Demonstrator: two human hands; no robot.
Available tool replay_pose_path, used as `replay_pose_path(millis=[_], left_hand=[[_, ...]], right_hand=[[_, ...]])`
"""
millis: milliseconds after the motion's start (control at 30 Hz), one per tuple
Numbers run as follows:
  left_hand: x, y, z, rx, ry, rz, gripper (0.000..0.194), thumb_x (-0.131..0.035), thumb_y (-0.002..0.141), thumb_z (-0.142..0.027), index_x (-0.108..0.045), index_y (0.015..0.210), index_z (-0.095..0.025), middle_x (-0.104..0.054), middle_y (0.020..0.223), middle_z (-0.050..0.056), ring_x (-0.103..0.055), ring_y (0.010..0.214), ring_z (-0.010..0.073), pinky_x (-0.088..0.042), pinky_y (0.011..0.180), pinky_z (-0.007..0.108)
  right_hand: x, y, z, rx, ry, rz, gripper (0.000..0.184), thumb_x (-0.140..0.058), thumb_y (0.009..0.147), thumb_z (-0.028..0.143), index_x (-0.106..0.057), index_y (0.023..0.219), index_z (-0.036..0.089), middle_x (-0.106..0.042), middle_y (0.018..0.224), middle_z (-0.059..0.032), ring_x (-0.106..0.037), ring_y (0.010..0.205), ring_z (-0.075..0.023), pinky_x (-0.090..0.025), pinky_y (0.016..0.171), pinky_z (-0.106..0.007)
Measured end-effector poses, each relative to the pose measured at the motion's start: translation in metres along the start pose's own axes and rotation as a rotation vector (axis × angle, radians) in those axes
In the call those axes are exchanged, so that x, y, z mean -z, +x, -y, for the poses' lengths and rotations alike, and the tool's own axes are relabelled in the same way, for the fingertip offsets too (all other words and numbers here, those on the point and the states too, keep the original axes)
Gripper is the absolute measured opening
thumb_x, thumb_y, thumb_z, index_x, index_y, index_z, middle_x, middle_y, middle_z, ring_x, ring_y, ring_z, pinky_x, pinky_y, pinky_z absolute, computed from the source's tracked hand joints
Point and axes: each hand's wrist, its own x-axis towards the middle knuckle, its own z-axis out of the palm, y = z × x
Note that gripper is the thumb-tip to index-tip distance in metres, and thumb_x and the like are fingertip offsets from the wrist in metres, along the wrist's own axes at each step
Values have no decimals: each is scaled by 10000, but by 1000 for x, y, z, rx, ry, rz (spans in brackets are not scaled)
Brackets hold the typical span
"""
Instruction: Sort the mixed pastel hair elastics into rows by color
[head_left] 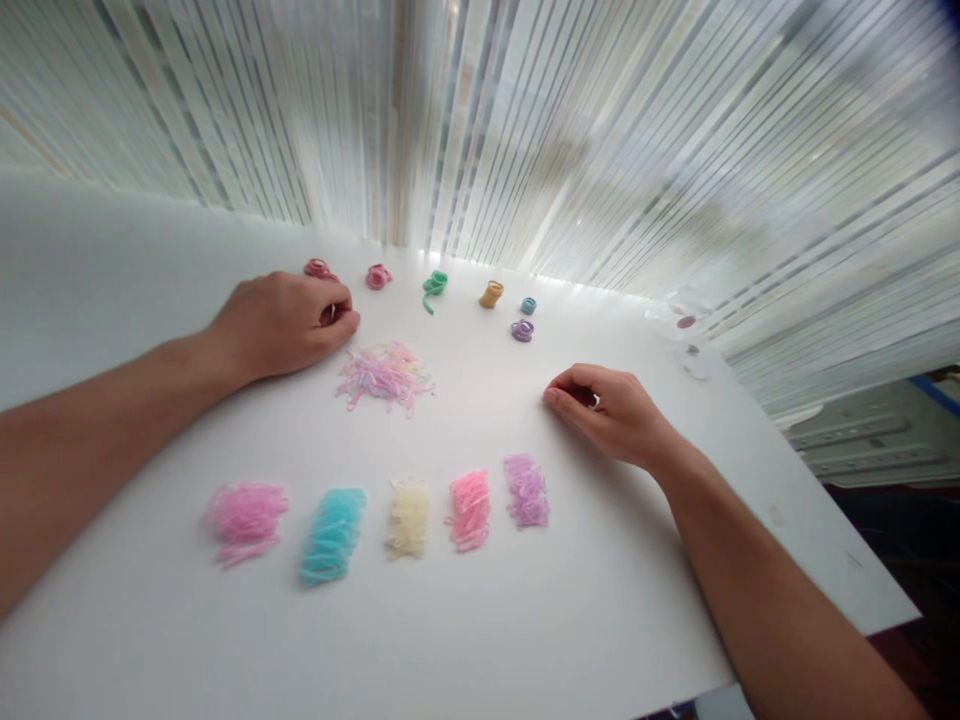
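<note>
left hand (281,322) near mixed pile (386,377) | right hand (616,412) inside table edge (804,478)

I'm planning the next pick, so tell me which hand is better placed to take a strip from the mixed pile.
Left, I'd judge: the left hand is right beside the mixed pile, fingertips near its upper-left edge, while the right hand sits across a wider gap.

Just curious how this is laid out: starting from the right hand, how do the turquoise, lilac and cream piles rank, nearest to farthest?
From the right hand:
1. Lilac pile, right end of its row.
2. Cream pile, mid-row.
3. Turquoise pile, further left.
</note>
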Motion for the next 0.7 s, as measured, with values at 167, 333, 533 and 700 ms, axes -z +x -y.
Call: replay_pose_path(millis=[167, 333, 533, 700], left_hand=[[2, 0, -1, 13, -13, 9, 380, -413, 938, -483, -685, 918, -218, -743, 962, 86, -660, 869, 282, -417, 725, 366], [6, -2, -3, 17, -45, 27, 378, -429, 937, -467, -715, 942, -220, -749, 973, 87, -675, 911, 288, -451, 772, 375], [3, -1, -1, 15, -39, 14, 374, -433, 928, -478, -707, 884, -228, -748, 919, 78, -701, 898, 293, -449, 764, 364], [4, -2, 0, -5, -44, 3, 359, -425, 942, -480, -675, 856, -236, -751, 895, 72, -694, 841, 266, -403, 678, 345]], right_hand=[[-1, 1, 0, -10, 14, -9, 267, -629, 962, 433, -729, 890, 197, -720, 780, -40, -550, 653, -164, -441, 657, -323], [-3, 0, -2, -27, 27, 8, 278, -631, 967, 454, -729, 906, 201, -713, 782, -35, -552, 659, -164, -444, 656, -321], [-4, 1, -4, -19, 27, 15, 286, -623, 975, 467, -726, 897, 213, -719, 781, -36, -562, 656, -170, -448, 654, -324], [-4, 2, -1, -13, 31, 15, 318, -597, 967, 493, -719, 864, 218, -712, 755, -37, -561, 631, -175, -444, 632, -329]])
